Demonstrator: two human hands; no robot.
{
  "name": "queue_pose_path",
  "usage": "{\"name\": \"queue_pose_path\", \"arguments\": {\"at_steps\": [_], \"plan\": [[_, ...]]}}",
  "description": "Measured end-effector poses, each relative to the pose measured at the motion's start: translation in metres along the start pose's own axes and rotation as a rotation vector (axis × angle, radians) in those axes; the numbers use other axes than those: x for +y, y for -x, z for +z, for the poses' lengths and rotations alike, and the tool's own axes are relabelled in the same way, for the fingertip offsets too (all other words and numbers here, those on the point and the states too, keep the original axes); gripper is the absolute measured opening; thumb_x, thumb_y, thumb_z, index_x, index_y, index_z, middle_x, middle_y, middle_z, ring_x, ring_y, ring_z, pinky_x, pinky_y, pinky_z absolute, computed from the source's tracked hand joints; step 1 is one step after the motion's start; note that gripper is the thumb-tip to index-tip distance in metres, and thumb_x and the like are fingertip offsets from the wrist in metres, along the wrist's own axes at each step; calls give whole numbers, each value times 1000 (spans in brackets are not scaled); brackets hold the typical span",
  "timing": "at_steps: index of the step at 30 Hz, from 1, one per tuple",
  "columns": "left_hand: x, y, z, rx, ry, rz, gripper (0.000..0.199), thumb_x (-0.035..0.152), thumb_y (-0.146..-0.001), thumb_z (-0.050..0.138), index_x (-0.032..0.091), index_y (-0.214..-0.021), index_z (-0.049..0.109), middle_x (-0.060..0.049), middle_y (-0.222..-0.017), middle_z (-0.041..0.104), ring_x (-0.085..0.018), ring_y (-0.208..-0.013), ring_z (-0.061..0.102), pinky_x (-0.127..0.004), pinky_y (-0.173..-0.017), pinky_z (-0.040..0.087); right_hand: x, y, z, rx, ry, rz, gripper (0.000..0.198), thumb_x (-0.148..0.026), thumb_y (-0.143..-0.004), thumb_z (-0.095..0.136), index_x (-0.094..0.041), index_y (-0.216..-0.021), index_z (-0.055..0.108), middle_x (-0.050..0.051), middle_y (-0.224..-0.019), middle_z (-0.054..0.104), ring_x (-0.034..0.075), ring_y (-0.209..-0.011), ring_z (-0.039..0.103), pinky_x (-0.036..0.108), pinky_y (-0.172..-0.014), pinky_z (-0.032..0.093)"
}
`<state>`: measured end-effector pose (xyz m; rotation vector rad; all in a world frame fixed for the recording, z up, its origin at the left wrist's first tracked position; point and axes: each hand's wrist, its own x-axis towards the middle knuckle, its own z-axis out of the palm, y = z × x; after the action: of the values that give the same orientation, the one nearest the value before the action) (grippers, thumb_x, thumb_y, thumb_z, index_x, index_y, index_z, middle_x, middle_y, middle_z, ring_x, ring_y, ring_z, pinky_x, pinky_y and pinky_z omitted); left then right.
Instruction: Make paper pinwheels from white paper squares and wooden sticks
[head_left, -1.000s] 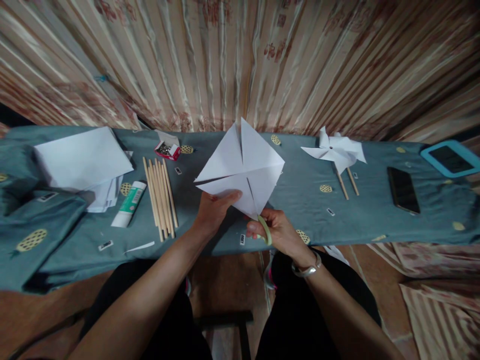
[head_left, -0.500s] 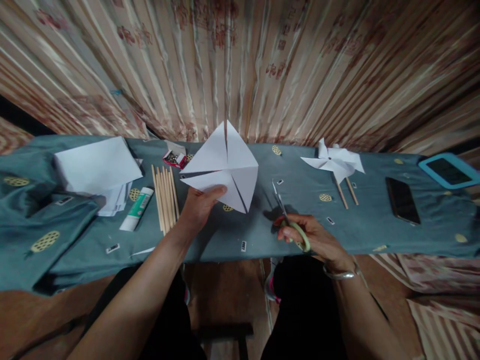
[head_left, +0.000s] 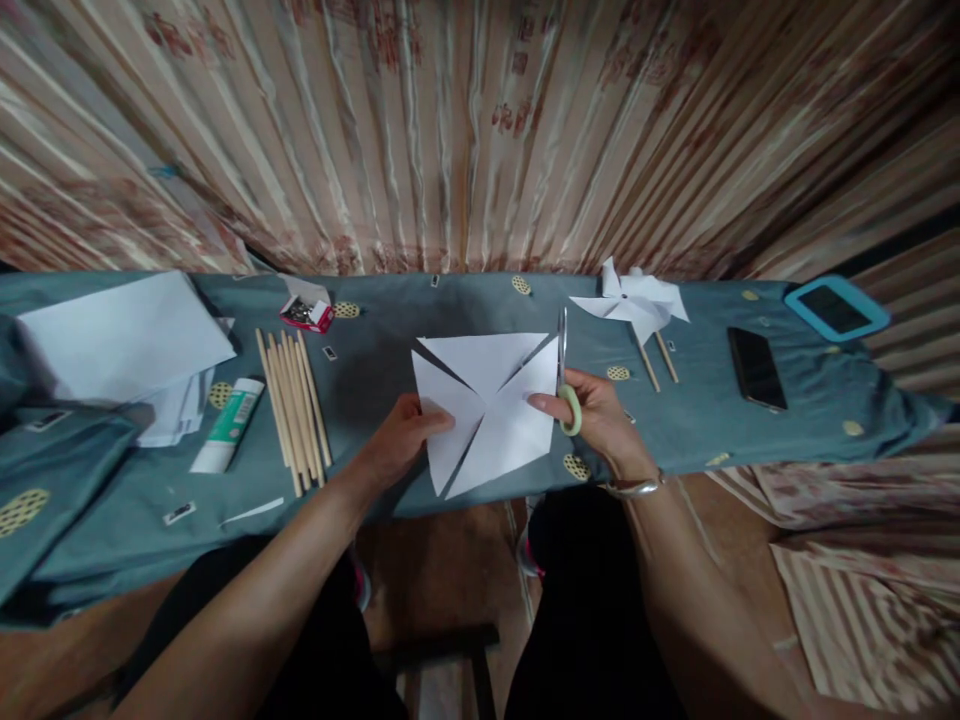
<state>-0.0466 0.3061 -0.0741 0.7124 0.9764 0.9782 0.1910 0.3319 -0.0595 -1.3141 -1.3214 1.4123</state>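
Observation:
A white square of paper [head_left: 517, 420], slit from its corners toward the middle, is held up between my hands above the cloth. My left hand [head_left: 409, 435] pinches its left side, thumb on top. My right hand [head_left: 592, 410] grips the right side with the thumb on top and also keeps hold of scissors [head_left: 571, 405] with pale green handles. The scissor blades point away from me, beside the paper's right edge. The fingers beneath the paper are hidden.
On the cloth-covered table [head_left: 390, 310] at left lie paper sheets [head_left: 127, 330], a glue tube [head_left: 229, 425], wooden sticks [head_left: 292, 410] and a red box of small metal pieces [head_left: 307, 310]. At right are a paper pinwheel [head_left: 630, 303], a phone [head_left: 756, 368] and a blue-framed tablet [head_left: 838, 306].
The paper has turned and come down nearer to me. My right hand, still with the scissors, has moved onto the paper's right side. The view has shifted right.

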Motion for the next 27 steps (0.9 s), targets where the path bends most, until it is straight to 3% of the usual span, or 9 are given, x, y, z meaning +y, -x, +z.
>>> {"name": "queue_pose_path", "arguments": {"at_steps": [3, 6, 9, 13, 16, 19, 22, 27], "plan": [[5, 1, 1, -1, 101, -7, 25, 35, -55, 78, 16, -71, 74, -8, -74, 75, -30, -76, 71, -37, -69, 52, 0, 0, 7, 19, -51, 38, 33, -38, -52, 89, -21, -76, 73, -6, -61, 65, 10, -55, 52, 25, -55, 45], [8, 1, 3, -39, 217, 25, 46, 58, -67, 72, 18, -91, 74, -11, -96, 75, -32, -98, 68, -40, -80, 53, 3, -3, 17, 146, -156, 6, 30, -37, -54, 88, -22, -75, 73, -5, -64, 67, 12, -58, 56, 27, -60, 47], [5, 1, 6, -74, 250, 50, 61, 69, -67, 68, 19, -102, 72, -13, -113, 71, -31, -109, 63, -41, -87, 52, 9, -6, 29, 273, -244, -19, 30, -37, -56, 86, -23, -80, 73, -4, -69, 70, 14, -63, 60, 28, -66, 49], [-4, 1, 14, -51, 143, 89, 52, 47, -59, 85, 21, -102, 73, -10, -110, 72, -27, -105, 65, -39, -90, 51, 17, -7, 45, 278, -234, 0, 31, -40, -57, 84, -21, -75, 68, -4, -66, 68, 13, -57, 56, 28, -61, 48], [-10, 0, 18, 83, 54, 89, 43, 33, -55, 88, 17, -93, 74, -8, -97, 76, -25, -92, 69, -39, -91, 50, 18, -6, 52, 235, -222, 12, 31, -41, -57, 84, -21, -74, 67, -4, -64, 66, 11, -54, 53, 26, -57, 47], [-13, -1, 19, 209, 38, 103, 37, 29, -54, 87, 14, -85, 74, -8, -89, 77, -25, -85, 70, -38, -88, 51, 17, -5, 57, 200, -254, 39, 33, -39, -55, 85, -21, -76, 68, -5, -64, 66, 11, -54, 52, 26, -57, 47], [-13, -1, 17, 247, 47, 113, 35, 27, -54, 86, 14, -84, 74, -8, -86, 77, -24, -81, 70, -37, -83, 52, 16, -4, 60, 186, -315, 71, 36, -38, -51, 88, -21, -77, 70, -4, -65, 67, 12, -57, 54, 26, -59, 47], [-11, -3, 14, 301, 11, 182, 27, 23, -53, 84, 15, -76, 74, -5, -81, 76, -22, -74, 68, -35, -77, 53, 16, -3, 62, 151, -293, 61, 34, -44, -57, 86, -21, -75, 69, -4, -67, 67, 10, -57, 52, 24, -58, 45]]}}
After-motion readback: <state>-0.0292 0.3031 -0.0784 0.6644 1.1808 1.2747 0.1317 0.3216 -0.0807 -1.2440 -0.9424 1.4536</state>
